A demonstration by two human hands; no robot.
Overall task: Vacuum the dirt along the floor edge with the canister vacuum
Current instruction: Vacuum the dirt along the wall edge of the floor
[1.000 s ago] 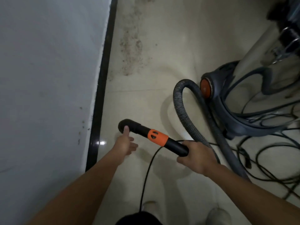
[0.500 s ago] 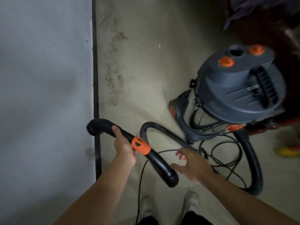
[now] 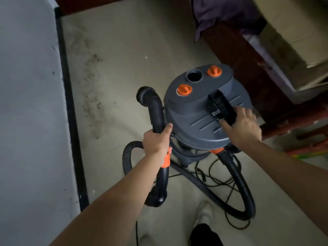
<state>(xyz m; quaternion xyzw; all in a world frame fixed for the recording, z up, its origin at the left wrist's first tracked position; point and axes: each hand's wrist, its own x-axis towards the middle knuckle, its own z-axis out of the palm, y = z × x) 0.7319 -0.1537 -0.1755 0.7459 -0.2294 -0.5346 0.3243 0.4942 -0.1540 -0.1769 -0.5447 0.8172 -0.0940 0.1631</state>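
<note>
A grey canister vacuum (image 3: 193,110) with two orange knobs stands on the beige floor in the middle of the view. My left hand (image 3: 156,141) grips the black hose handle (image 3: 156,110), whose brush nozzle (image 3: 144,92) points up and away, beside the canister. My right hand (image 3: 241,126) lies on the black carry handle (image 3: 221,107) on top of the canister, fingers over it and thumb beside it. A trail of brown dirt (image 3: 94,96) runs along the floor near the black baseboard (image 3: 71,112) on the left.
The ribbed black hose (image 3: 237,183) loops on the floor to the right of my feet, over tangled black cable (image 3: 213,176). A white wall (image 3: 28,121) fills the left. Dark red furniture (image 3: 248,64) with purple cloth and a cardboard box stands at the right.
My left hand has swung the hose handle from the baseboard over to the canister. My right hand has reached forward onto the canister's carry handle. The view has shifted right.
</note>
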